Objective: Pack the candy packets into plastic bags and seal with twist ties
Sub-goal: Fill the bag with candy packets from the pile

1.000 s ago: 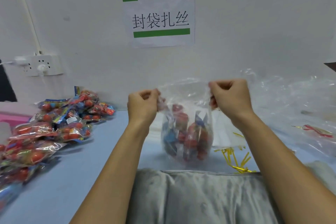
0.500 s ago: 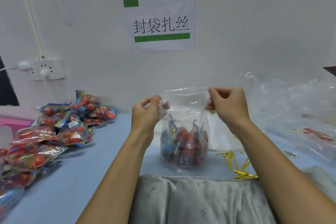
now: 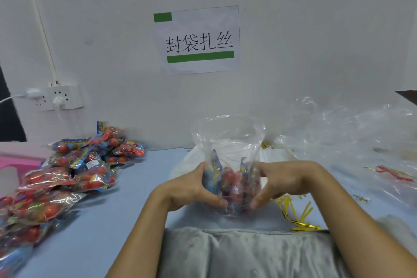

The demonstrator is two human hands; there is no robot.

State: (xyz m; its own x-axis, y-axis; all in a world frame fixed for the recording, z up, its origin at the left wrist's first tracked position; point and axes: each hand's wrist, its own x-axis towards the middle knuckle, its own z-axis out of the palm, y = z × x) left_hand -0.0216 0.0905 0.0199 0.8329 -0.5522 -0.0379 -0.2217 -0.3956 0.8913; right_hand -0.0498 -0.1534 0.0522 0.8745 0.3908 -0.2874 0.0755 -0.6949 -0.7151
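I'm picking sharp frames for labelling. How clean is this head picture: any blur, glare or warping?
Head view: soft overall; candy packets smear at lower left; glare streaks the empty plastic bags; the wall conduit leans from wide-angle warping; the sign stays legible.

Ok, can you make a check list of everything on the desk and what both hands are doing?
Surface: light blue table, grey cloth at the near edge.
Job's things: filled plastic bag standing with its mouth open; candy packets piled left; gold twist ties right.
Clutter: empty clear bags far right; pink box far left.
Grippers: left hand and right hand grip the bag's sides.
Cables: white cable plugged into the wall socket.
Surroundings: white wall, paper sign.
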